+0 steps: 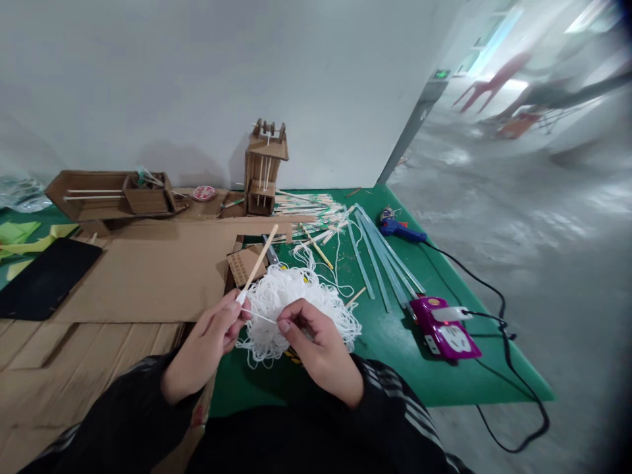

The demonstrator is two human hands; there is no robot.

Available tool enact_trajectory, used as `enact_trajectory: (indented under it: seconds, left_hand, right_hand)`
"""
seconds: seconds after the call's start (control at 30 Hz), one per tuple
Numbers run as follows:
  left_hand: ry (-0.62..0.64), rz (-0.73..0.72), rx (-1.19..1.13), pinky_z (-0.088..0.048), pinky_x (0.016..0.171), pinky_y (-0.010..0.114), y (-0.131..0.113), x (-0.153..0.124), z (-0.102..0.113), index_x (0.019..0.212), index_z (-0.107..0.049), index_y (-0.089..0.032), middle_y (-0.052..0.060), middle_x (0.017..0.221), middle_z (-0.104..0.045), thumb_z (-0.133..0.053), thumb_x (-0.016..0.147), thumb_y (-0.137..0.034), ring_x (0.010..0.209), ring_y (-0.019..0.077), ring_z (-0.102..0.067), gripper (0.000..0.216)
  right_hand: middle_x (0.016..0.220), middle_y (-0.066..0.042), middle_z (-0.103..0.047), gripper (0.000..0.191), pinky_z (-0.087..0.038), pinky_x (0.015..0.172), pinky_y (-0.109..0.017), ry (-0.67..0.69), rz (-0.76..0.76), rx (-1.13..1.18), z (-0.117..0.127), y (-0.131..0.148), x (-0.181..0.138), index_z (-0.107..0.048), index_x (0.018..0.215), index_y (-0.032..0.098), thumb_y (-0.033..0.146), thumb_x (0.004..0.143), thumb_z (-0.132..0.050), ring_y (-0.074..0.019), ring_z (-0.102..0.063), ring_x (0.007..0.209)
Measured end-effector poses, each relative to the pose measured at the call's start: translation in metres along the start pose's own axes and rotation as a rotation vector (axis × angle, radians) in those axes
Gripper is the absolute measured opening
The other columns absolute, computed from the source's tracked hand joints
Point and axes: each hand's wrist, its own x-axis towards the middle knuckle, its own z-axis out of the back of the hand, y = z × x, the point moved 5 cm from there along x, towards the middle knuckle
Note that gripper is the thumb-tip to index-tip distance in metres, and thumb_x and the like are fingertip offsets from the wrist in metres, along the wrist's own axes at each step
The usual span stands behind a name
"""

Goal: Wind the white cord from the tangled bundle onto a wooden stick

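My left hand is closed around the lower end of a thin wooden stick, which tilts up and to the right. White string is wound around the stick just above my fingers. A short taut length of white string runs from there to my right hand, whose thumb and forefinger pinch it. Below and behind both hands a large loose heap of white string lies on the green table. A small piece of corrugated cardboard sits beside the heap, partly hidden by the stick.
Cardboard sheets cover the left side, with a black tablet-like panel on them. Cardboard models stand at the wall. Wooden sticks, clear glue sticks, a blue glue gun and a purple power strip with cables lie right.
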Motion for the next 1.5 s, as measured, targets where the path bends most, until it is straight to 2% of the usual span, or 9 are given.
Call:
enact_trajectory:
  seconds: [0.2, 0.47, 0.63, 0.9, 1.03, 1.13, 1.2, 1.3, 1.5]
  left_hand:
    - [-0.078, -0.108, 0.167, -0.024, 0.044, 0.019, -0.010, -0.004, 0.011, 0.093, -0.050, -0.022, -0.009, 0.057, -0.028, -0.041, 0.094, -0.044, 0.048, 0.0104, -0.025, 0.024]
    - [-0.189, -0.223, 0.803, -0.040, 0.068, 0.030, -0.028, -0.011, 0.016, 0.106, -0.051, -0.023, 0.000, 0.082, -0.060, -0.043, 0.094, -0.041, 0.072, 0.0197, -0.056, 0.023]
    - [-0.203, -0.272, 0.815, -0.041, 0.078, 0.033, -0.029, -0.011, 0.016, 0.101, -0.051, -0.025, 0.002, 0.091, -0.065, -0.029, 0.099, -0.041, 0.087, 0.0225, -0.061, 0.027]
    - [-0.207, -0.266, 0.774, -0.046, 0.078, 0.037, -0.026, -0.011, 0.020, 0.113, -0.043, -0.024, 0.004, 0.096, -0.064, -0.034, 0.097, -0.048, 0.087, 0.0226, -0.064, 0.030]
    - [-0.149, -0.264, 0.896, -0.046, 0.075, 0.037, -0.033, -0.017, 0.014, 0.111, -0.046, -0.024, 0.005, 0.096, -0.067, -0.033, 0.097, -0.050, 0.084, 0.0245, -0.066, 0.033]
    - [-0.069, -0.265, 0.984, -0.046, 0.070, 0.036, -0.037, -0.021, 0.005, 0.111, -0.048, -0.025, 0.002, 0.091, -0.069, -0.032, 0.098, -0.049, 0.077, 0.0236, -0.067, 0.031]
    - [-0.034, -0.319, 1.015, -0.045, 0.068, 0.033, -0.042, -0.024, -0.001, 0.109, -0.051, -0.026, 0.000, 0.088, -0.069, -0.033, 0.099, -0.046, 0.076, 0.0219, -0.067, 0.029]
    - [0.009, -0.435, 1.011, -0.046, 0.066, 0.029, -0.050, -0.026, -0.010, 0.107, -0.054, -0.026, -0.002, 0.089, -0.069, -0.036, 0.099, -0.042, 0.077, 0.0185, -0.066, 0.025]
    - [-0.020, -0.655, 1.176, -0.046, 0.074, 0.032, -0.061, -0.025, -0.016, 0.112, -0.058, -0.027, 0.000, 0.102, -0.073, -0.043, 0.098, -0.039, 0.090, 0.0210, -0.066, 0.024]
  right_hand:
    - [0.073, 0.000, -0.062, 0.008, -0.044, 0.060, -0.023, 0.143, 0.045, -0.265, -0.007, 0.006, 0.000, -0.063, 0.089, 0.019, 0.024, 0.091, -0.056, -0.0127, -0.054, 0.064]
    - [0.083, -0.003, -0.065, 0.014, -0.047, 0.071, -0.026, 0.300, 0.200, -0.327, -0.005, 0.015, -0.004, -0.067, 0.084, 0.020, 0.013, 0.090, -0.056, -0.0153, -0.061, 0.077]
    - [0.086, -0.004, -0.063, 0.015, -0.047, 0.074, -0.027, 0.317, 0.207, -0.301, 0.000, 0.015, -0.008, -0.065, 0.083, 0.019, 0.011, 0.090, -0.055, -0.0156, -0.060, 0.081]
    - [0.089, -0.005, -0.064, 0.011, -0.049, 0.075, -0.027, 0.299, 0.213, -0.315, 0.002, 0.007, -0.007, -0.066, 0.085, 0.018, 0.011, 0.089, -0.057, -0.0154, -0.060, 0.082]
    - [0.109, -0.007, -0.063, 0.019, -0.051, 0.075, -0.028, 0.095, 0.277, -0.406, 0.013, 0.031, -0.017, -0.062, 0.107, 0.020, 0.015, 0.088, -0.061, -0.0152, -0.061, 0.086]
    - [0.110, -0.008, -0.062, 0.023, -0.047, 0.087, -0.035, -0.275, 0.543, -0.643, 0.030, 0.075, -0.030, -0.061, 0.109, 0.021, 0.013, 0.087, -0.062, -0.0203, -0.058, 0.101]
    - [0.115, -0.007, -0.064, 0.025, -0.038, 0.099, -0.044, -0.345, 0.694, -0.901, 0.029, 0.098, -0.031, -0.062, 0.108, 0.022, 0.015, 0.084, -0.067, -0.0251, -0.053, 0.113]
    - [0.103, -0.002, -0.071, 0.015, -0.020, 0.111, -0.051, -0.177, 0.726, -1.140, 0.023, 0.107, -0.016, -0.063, 0.102, 0.020, 0.014, 0.089, -0.063, -0.0224, -0.059, 0.107]
    - [0.077, 0.001, -0.067, 0.013, -0.038, 0.081, -0.038, 0.018, 0.717, -1.248, 0.024, 0.096, 0.001, -0.064, 0.091, 0.020, 0.009, 0.089, -0.057, -0.0161, -0.056, 0.070]
